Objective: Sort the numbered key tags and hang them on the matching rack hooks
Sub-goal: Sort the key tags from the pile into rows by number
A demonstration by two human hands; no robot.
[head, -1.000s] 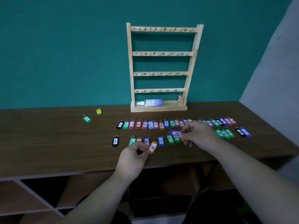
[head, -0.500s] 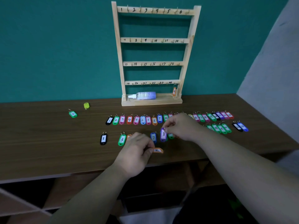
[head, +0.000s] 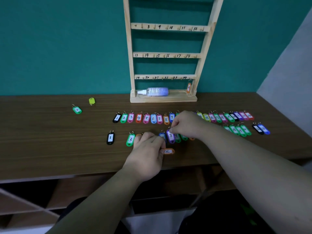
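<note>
Head camera view, looking down at a brown wooden table (head: pixel 50 141) against a teal wall. A wooden rack (head: pixel 129 48) with numbered hooks stands at the back edge of the table. A spray bottle (head: pixel 156 91) lies on its base, and one orange hanging tag (head: pixel 189 87) dangles from the hook at the right end of the bottom rail, marked 24.

Two rows of coloured key tags lie in front of the rack. The back row (head: pixel 146 118) starts at 1 on the left. The right hand (head: pixel 187 125) pinches the ring end of a purple tag (head: pixel 170 136) marked 8, which sits in the front row. The left hand (head: pixel 148 156), fingers curled, pinches the end of an orange tag (head: pixel 168 151) lying sideways on the table, nearer than both rows. A black tag (head: pixel 110 138) marked 1 and a green tag (head: pixel 130 139) marked 3 lie just left of that hand. Far left, well apart from the rows, lie a small green tag (head: pixel 77 110) and a yellow tag (head: pixel 92 101).
</note>
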